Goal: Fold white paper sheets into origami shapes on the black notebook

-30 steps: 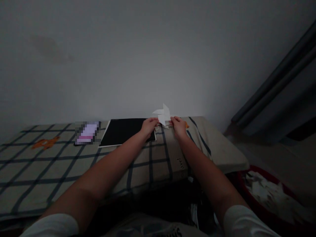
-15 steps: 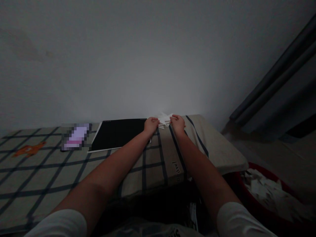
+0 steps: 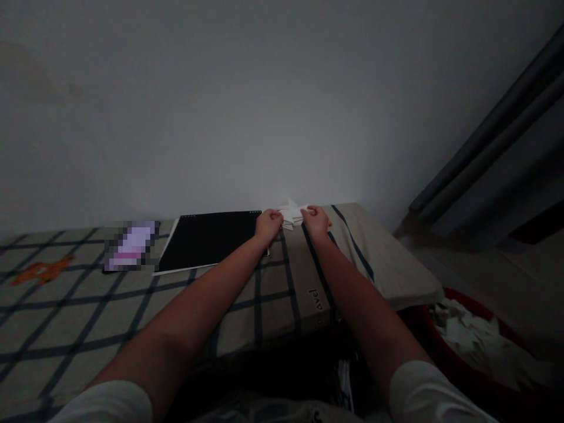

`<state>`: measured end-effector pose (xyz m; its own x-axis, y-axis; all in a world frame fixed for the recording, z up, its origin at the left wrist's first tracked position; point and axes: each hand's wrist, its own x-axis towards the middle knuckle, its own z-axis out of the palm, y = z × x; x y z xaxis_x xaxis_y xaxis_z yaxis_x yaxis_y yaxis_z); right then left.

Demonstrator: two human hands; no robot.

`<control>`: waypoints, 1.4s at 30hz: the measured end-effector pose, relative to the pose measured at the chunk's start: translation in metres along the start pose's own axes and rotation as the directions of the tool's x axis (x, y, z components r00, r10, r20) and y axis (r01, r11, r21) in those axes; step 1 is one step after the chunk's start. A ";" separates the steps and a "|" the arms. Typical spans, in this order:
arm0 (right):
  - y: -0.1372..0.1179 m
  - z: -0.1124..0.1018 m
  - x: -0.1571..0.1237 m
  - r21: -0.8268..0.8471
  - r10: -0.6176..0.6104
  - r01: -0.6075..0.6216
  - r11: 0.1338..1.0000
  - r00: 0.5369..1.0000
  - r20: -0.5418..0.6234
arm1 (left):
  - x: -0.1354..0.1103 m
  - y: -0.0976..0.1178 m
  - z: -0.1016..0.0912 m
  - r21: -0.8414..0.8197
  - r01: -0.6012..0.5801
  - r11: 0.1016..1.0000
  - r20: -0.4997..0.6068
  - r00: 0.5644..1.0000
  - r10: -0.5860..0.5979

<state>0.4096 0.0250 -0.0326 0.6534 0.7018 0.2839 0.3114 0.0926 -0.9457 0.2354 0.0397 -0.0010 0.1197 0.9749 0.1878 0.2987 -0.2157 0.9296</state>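
A folded white paper piece (image 3: 291,214) lies low on the checked cloth (image 3: 132,305) near the wall, with pointed flaps. My left hand (image 3: 268,224) pinches its left side with closed fingers. My right hand (image 3: 315,221) grips its right side, fingers curled on the paper. Both arms reach straight forward over the cloth. A black board (image 3: 211,238) lies flat just left of my left hand, touching it at its right edge.
A blurred purple-white item (image 3: 130,244) rests left of the black board. An orange print (image 3: 42,270) marks the cloth far left. A red basin (image 3: 467,352) full of white paper scraps stands on the floor at right. A dark curtain (image 3: 497,147) hangs at the right.
The paper piece stood upright above my hands one second ago; now it is pressed down flat between them. The view has shifted slightly to the right.
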 end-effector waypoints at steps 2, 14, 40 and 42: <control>0.000 -0.001 -0.001 -0.002 -0.007 0.007 1.000 1.000 -0.009 | -0.002 0.003 -0.003 0.002 -0.020 1.000 -0.003 1.000 0.020; -0.068 -0.013 -0.045 0.047 -0.373 0.370 0.928 0.920 0.117 | -0.047 0.002 -0.126 0.301 -0.478 0.825 0.239 0.876 0.420; -0.087 0.060 -0.160 -0.186 -0.296 0.864 0.468 0.352 0.888 | -0.115 -0.087 -0.252 0.738 -0.534 0.413 0.379 0.834 0.401; -0.087 0.059 -0.160 -0.173 -0.312 0.865 0.470 0.347 0.885 | -0.116 -0.084 -0.251 0.744 -0.535 0.400 0.369 0.828 0.421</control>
<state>0.2373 -0.0533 -0.0050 -0.4810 0.8393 0.2534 0.8314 0.5284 -0.1719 -0.0414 -0.0413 -0.0217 0.5747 0.6962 0.4301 0.7599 -0.6491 0.0355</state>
